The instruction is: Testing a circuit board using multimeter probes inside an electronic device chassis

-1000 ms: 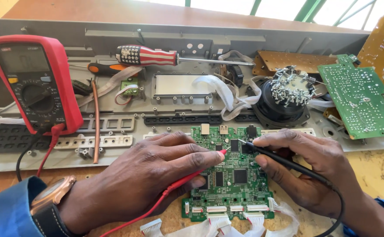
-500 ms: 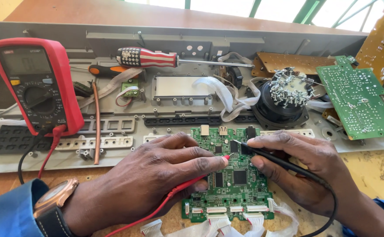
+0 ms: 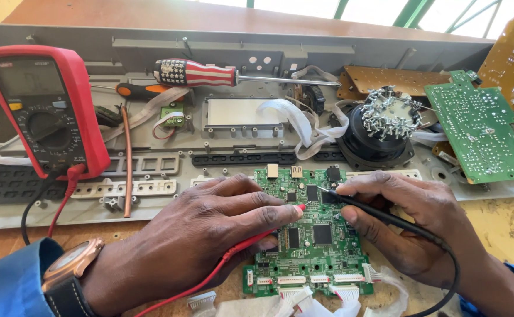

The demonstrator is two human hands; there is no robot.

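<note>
- My left hand (image 3: 210, 235) is pinched around a red probe (image 3: 295, 209), its tip touching the green circuit board (image 3: 313, 235).
- My right hand (image 3: 409, 223) is clamped on a black probe (image 3: 357, 202), tip on the board's upper middle.
- The board lies at the workbench's (image 3: 503, 229) near edge, between both hands.
- A red multimeter (image 3: 46, 111) stands toward the left edge; a striped screwdriver (image 3: 198, 73) lies near the far edge.

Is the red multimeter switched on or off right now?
On. The red multimeter leans upright against the grey chassis, and its screen shows faint digits, too dim to make out. Its dial position cannot be told.
</note>
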